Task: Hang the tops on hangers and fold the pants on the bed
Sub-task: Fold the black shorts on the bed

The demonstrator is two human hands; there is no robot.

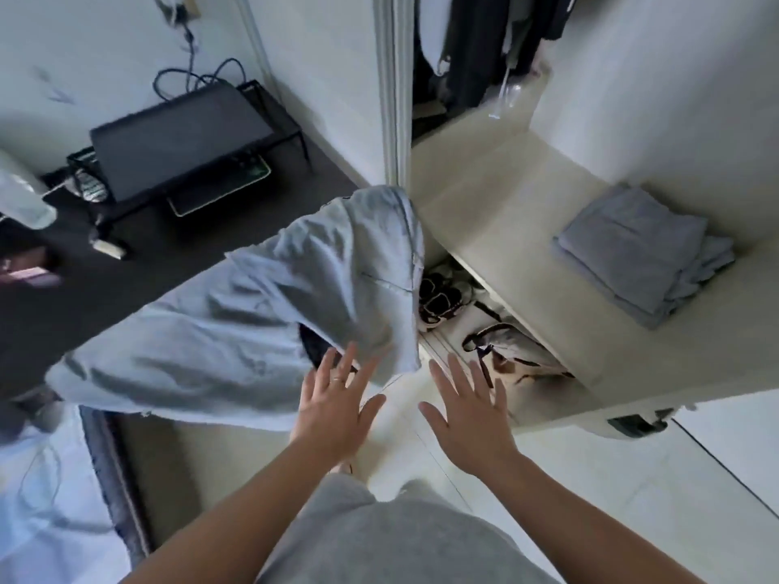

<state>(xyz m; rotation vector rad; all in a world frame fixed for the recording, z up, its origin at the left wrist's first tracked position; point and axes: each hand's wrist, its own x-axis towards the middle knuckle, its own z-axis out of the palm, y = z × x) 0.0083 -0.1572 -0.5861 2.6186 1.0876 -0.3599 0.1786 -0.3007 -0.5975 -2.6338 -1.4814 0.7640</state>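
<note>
Neither hand has a grip on anything. The left hand (337, 408) and right hand (468, 415) are both released, palms down, fingers straight and spread, held side by side and a little apart above the floor (632, 499). A ring (339, 379) sits on one left finger.

The left fingertips (350, 351) reach the lower edge of a pale grey-blue garment (253, 322) (pants or top, the blur does not let me tell). Whether they touch the cloth cannot be told. The right hand is clear of it, just to its right.

The garment is spread wide in front of the hands. Its upper end lies by the wardrobe's door frame, and its long lower part runs down to the left across the edge of the dark counter (126, 288). Whether it rests there or is in the air is unclear.

On the counter, well beyond the garment, are a flat black device (181, 141) on a stand, a keyboard (219, 191) under it, and a clear bottle (25, 196) at the far left.

To the right, a cream shelf (506, 229) in the wardrobe carries a folded stack (640, 250) of similar pale cloth. Dark clothes (476, 44) hang above it. Below the shelf lie shoes (440, 299) and a bag (510, 347).

The bed (42, 499) shows at the lower left, with pale sheets.
</note>
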